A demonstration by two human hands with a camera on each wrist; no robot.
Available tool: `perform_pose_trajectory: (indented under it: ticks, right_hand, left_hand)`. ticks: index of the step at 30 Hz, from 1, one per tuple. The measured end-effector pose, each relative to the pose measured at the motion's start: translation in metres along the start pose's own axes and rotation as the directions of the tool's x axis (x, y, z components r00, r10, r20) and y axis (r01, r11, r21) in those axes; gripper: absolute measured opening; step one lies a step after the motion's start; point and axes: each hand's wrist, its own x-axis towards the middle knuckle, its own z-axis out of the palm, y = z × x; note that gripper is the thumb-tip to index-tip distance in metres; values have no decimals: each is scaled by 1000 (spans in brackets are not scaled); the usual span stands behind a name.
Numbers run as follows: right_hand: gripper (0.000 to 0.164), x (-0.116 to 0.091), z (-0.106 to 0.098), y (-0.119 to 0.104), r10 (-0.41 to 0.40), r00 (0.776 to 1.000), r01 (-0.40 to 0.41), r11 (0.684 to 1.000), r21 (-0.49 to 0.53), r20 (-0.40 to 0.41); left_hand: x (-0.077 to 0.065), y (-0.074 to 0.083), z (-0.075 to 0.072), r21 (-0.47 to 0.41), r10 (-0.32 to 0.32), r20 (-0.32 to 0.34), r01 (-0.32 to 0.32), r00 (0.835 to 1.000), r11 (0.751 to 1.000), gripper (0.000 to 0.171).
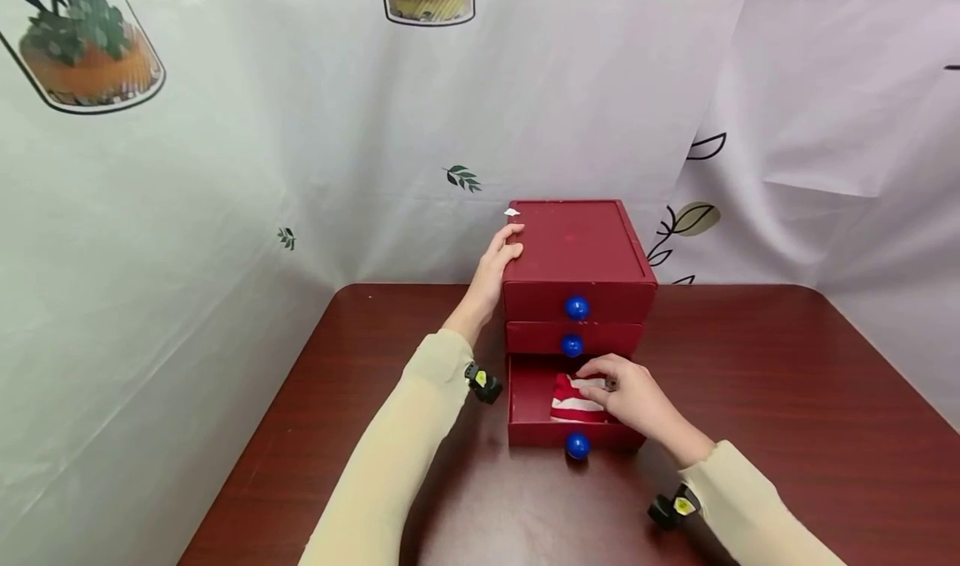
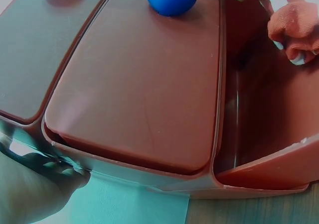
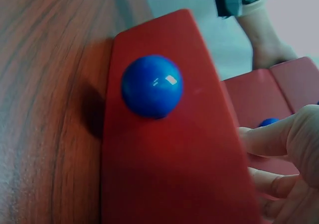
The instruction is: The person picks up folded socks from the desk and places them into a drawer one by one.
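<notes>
My left hand [image 1: 495, 266] rests against the upper left side of a red drawer chest [image 1: 573, 241], its fingers at the top edge. The left wrist view shows that hand [image 2: 37, 184] beside the chest's wall. The bottom drawer [image 1: 536, 395] is pulled out. Inside lies a red-and-white striped knit cloth [image 1: 567, 408], bunched at one end in the left wrist view. My right hand [image 1: 630, 391] reaches into this drawer, thumb and finger bent over the cloth; whether they pinch it cannot be told. The drawer front hides part of my right fingers [image 3: 271, 139] in the right wrist view.
Blue round knobs mark the top drawer [image 1: 536, 302], the middle drawer [image 1: 536, 338] and the pulled-out one. The chest stands on a dark brown wooden table [image 1: 750, 383]. Behind hangs a white curtain [image 1: 337, 132] with plant prints.
</notes>
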Motion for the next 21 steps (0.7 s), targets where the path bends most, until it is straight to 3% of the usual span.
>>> perform_pose_trajectory:
  ticks: [5, 12, 21]
  right_hand:
    - [22, -11, -9, -10, 27, 1000, -27, 998, 53, -10]
    - [26, -28, -14, -26, 104, 993, -111, 984, 141, 57]
    - [21, -53, -5, -37, -2, 999, -10, 960, 281, 40]
  left_hand:
    - [0, 1, -1, 7, 0, 5, 0, 1000, 1000, 44]
    - [-2, 0, -1, 23, -5, -11, 5, 1000, 1000, 43]
    - [-3, 1, 0, 13, 11, -5, -11, 1000, 1000, 44]
